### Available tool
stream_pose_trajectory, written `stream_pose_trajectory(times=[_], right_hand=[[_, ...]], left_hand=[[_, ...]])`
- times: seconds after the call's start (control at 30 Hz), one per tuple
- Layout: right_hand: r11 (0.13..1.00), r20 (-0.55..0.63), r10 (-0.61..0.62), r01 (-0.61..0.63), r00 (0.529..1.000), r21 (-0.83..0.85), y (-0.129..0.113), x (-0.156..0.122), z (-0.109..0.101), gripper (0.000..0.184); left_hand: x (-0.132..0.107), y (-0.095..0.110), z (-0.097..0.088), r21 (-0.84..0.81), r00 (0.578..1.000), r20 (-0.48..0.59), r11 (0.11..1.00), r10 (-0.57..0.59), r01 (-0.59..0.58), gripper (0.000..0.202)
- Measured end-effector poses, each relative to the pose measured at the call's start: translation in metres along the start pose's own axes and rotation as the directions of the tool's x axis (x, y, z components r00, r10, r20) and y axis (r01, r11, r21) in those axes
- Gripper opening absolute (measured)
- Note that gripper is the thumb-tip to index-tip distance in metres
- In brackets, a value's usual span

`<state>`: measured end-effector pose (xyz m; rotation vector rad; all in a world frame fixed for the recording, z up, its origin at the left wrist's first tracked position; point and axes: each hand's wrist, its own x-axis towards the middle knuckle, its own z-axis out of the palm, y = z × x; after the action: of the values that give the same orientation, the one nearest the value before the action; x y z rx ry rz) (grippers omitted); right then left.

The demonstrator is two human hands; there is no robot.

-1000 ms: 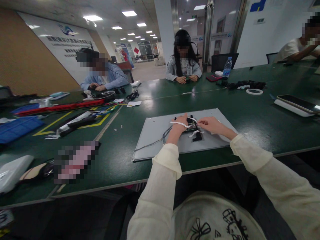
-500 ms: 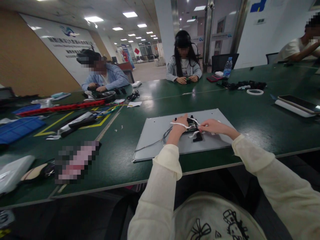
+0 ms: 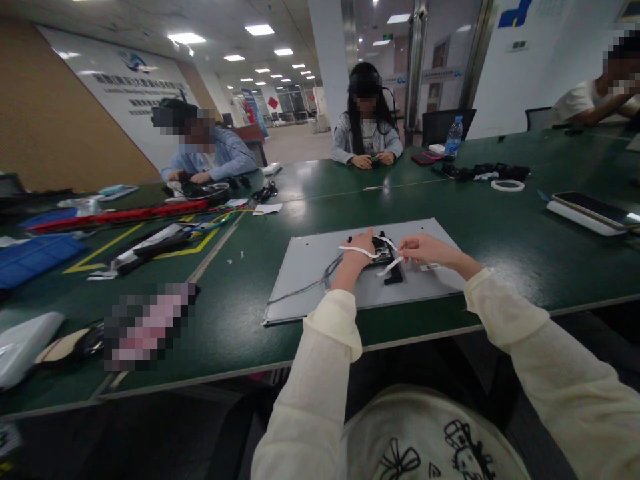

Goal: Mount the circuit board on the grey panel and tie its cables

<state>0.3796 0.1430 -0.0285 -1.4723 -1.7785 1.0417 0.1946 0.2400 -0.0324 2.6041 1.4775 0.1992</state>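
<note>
A flat grey panel (image 3: 310, 267) lies on the green table (image 3: 500, 233) in front of me. A small black circuit board (image 3: 384, 252) with white ribbon strips (image 3: 356, 251) sits on the panel's middle. My left hand (image 3: 359, 252) rests on the board's left side, a white strip lying across its back; its fingers are hidden. My right hand (image 3: 423, 249) is closed in a pinch on the end of another white ribbon strip (image 3: 390, 267), lifted a little off the panel. A grey cable (image 3: 300, 288) runs left from the board.
Three other people sit at the far side and right end. A water bottle (image 3: 454, 137), black parts (image 3: 487, 171), a tape ring (image 3: 507, 185) and a phone on a white box (image 3: 590, 212) lie to the right. Red strips (image 3: 120, 217), blue trays (image 3: 30, 257) and cables lie to the left.
My right hand has pulled the white ribbon strip up and slightly right from the board. My left hand has stayed on the board.
</note>
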Motion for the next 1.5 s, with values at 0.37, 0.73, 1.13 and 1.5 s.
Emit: stream_pose_trajectory(times=[0.37, 0.73, 1.13, 1.5], right_hand=[[0.956, -0.163, -0.230, 0.254, 0.959, 0.147, -0.017, -0.004, 0.006, 0.040], [0.929, -0.460, -0.337, 0.211, 0.821, -0.304, -0.010, -0.004, 0.010, 0.026], [0.898, -0.378, -0.271, 0.090, 0.886, -0.431, 0.000, -0.015, 0.027, 0.025], [0.878, -0.341, -0.231, 0.045, 0.911, -0.477, 0.004, -0.015, 0.031, 0.022]], left_hand=[[-0.004, 0.012, -0.024, -0.498, 0.961, -0.261, 0.839, 0.095, -0.218, 0.037], [-0.045, 0.005, -0.027, -0.779, 0.973, 0.035, 0.617, 0.226, -0.115, 0.033], [-0.071, 0.010, -0.009, -0.327, 0.992, -0.026, 0.937, 0.121, -0.123, 0.036], [-0.078, 0.020, -0.007, -0.025, 0.994, -0.054, 0.995, 0.099, -0.100, 0.032]])
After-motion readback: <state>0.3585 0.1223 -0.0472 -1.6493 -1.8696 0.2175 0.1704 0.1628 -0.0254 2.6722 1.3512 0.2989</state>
